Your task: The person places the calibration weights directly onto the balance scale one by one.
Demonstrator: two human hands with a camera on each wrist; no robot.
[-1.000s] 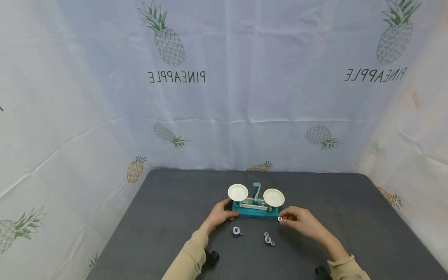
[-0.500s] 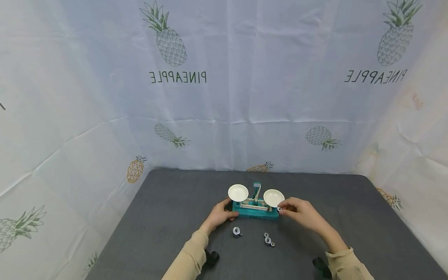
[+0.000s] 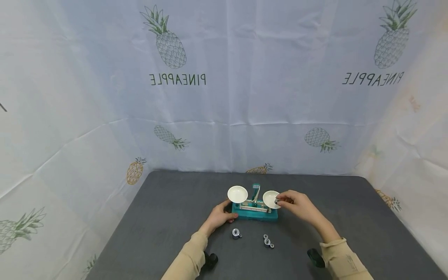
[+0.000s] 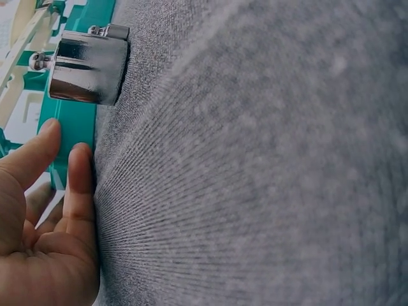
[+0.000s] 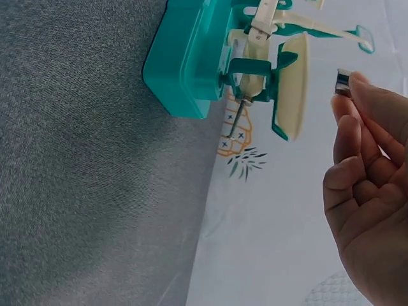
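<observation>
A teal balance scale (image 3: 254,216) with two cream pans stands on the dark cloth-covered table. My left hand (image 3: 220,214) grips the left end of its base, thumb against the front face in the left wrist view. Between thumb and fingertips, my right hand (image 3: 297,205) pinches a small metal weight (image 5: 343,81). That weight is over the right pan (image 3: 268,199) in the head view; the right wrist view shows it apart from the pan, above it. The left pan (image 3: 237,194) holds nothing.
A large chrome weight (image 4: 89,67) with a small one beside it stands in front of the base. Three more weights (image 3: 267,242) sit together further right. Behind the table hangs a white curtain (image 3: 229,101) with pineapple prints.
My right hand has lifted the small weight from beside the base's right end, up and leftward to over the right pan. The left hand stays on the base.
</observation>
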